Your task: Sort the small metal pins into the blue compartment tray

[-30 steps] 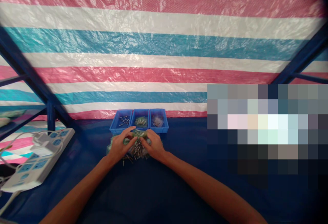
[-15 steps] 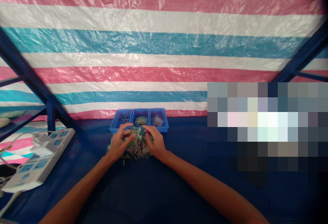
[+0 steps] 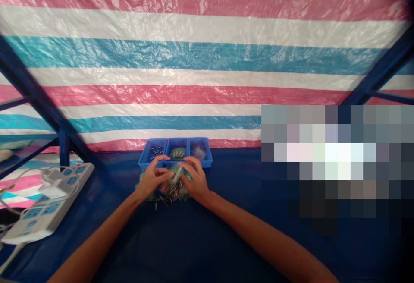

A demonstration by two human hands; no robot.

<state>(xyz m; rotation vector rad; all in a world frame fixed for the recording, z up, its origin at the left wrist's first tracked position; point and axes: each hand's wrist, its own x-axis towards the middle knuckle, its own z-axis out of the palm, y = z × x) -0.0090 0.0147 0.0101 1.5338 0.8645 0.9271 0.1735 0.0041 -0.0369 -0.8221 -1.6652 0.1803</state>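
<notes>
Both hands are over a pile of thin metal pins (image 3: 176,190) mixed with small greenish plastic bags (image 3: 142,183) on the dark blue table. My right hand (image 3: 198,180) pinches a small clear, greenish plastic bag (image 3: 177,173) between thumb and fingers. On the other side, my left hand (image 3: 152,177) has its thumb and forefinger apart. Its thumb tip is at the bag's left edge; whether it touches is hard to tell. Just beyond the hands stand three joined blue bins: the left bin (image 3: 144,153) holds loose metal pins, the middle bin (image 3: 177,139) greenish packets, the right bin (image 3: 209,153) clear bags.
A white power strip (image 3: 58,205) with plugs and cables lies at the left. Behind the table hangs a striped plastic sheet (image 3: 194,76). Blue metal bars (image 3: 42,89) slope down at both sides. A blurred-out block covers the right side.
The small plastic bag has tilted and come lower between the hands. My right fingers have shifted inward over it, and the left thumb has moved slightly right.
</notes>
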